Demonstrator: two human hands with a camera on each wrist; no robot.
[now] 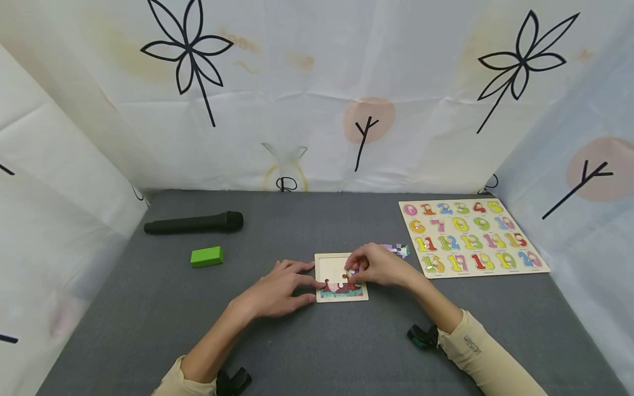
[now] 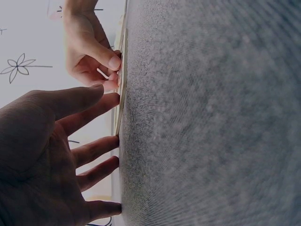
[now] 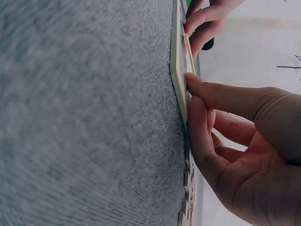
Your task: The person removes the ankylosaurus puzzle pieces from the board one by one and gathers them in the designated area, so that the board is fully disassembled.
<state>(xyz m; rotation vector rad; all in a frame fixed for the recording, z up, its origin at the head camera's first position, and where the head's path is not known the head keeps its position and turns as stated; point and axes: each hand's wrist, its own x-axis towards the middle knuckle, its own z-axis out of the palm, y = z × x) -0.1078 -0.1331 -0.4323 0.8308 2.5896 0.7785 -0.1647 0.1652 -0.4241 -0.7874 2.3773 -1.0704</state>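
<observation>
A small wooden puzzle tray [image 1: 328, 267] lies on the grey table in the head view, its lower part filled with a strip of coloured puzzle pieces [image 1: 342, 291]. My left hand [image 1: 277, 291] rests at the tray's left side with fingers spread, the index fingertip reaching over the rim onto the pieces. Over the tray's right half, my right hand [image 1: 375, 267] pinches a small colourful puzzle piece [image 1: 350, 272] between thumb and fingers, close above the fitted strip. That piece is mostly hidden by the fingers. Loose puzzle pieces [image 1: 401, 251] lie just behind the right hand.
A number board [image 1: 470, 234] with colourful digits lies at the right. At the back left lie a black microphone [image 1: 193, 223] and a green block [image 1: 207, 257]. Patterned white cloth [image 1: 307, 82] stands around the table's back and sides.
</observation>
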